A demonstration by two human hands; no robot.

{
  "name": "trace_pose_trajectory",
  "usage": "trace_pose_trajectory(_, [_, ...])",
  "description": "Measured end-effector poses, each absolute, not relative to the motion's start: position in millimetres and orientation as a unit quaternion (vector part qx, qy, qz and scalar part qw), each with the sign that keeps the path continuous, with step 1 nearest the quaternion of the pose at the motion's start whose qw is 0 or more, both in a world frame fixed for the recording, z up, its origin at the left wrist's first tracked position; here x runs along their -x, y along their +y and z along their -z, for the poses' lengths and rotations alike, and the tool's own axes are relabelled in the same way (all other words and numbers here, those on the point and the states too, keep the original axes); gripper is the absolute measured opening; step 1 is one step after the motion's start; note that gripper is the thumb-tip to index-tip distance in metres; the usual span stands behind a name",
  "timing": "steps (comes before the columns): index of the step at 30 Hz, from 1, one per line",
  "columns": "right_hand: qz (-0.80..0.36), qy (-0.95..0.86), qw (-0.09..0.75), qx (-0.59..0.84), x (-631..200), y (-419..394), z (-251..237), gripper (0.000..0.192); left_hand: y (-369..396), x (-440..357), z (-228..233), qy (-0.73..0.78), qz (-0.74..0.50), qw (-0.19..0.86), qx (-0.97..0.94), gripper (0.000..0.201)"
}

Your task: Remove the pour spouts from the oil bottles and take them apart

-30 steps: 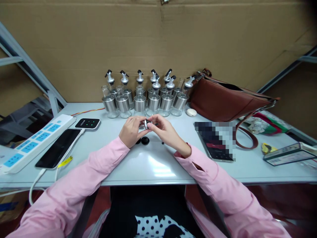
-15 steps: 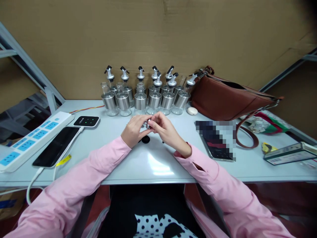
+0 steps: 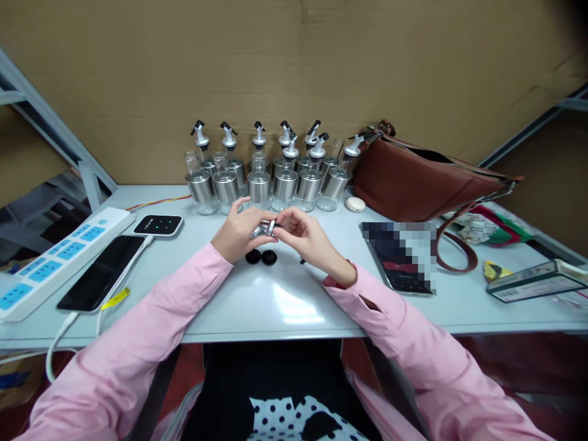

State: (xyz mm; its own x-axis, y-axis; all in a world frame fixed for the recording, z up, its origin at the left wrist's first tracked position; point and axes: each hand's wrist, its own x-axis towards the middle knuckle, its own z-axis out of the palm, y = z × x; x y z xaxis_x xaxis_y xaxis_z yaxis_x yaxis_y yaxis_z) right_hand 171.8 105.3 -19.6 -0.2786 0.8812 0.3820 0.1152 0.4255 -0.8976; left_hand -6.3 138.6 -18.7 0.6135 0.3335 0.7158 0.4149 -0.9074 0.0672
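Note:
My left hand [image 3: 239,231] and my right hand [image 3: 309,239] meet above the middle of the table. Between their fingertips is a small silver pourer part [image 3: 270,228], mostly covered by the fingers. My right thumb and fingers pinch its right side. My left fingers close on its left side, with one finger lifted away. Just below lie a black round cap [image 3: 252,256] and a second black round cap [image 3: 269,257]. A tiny black piece [image 3: 302,261] rests under my right hand.
Behind my hands stand several glass-and-steel bottles [image 3: 258,187], many with silver pourers. To the right are a white oval case [image 3: 355,204], a phone [image 3: 381,257], a brown bag [image 3: 408,184] and a thin box [image 3: 537,280]. A power strip [image 3: 59,260], black phone [image 3: 103,272] and small device [image 3: 158,225] lie left.
My left hand has shifted left and lifted a finger, showing more of the silver part. Both black caps are now in plain view. My right hand stays nearly in place.

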Motion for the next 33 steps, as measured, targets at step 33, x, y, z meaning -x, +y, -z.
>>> trace_pose_trajectory(33, [-0.026, -0.880, 0.387, 0.273, -178.2, 101.6, 11.7, 0.005, 144.1, 9.8, 12.6, -0.253, 0.347, -0.440, 0.789, 0.037])
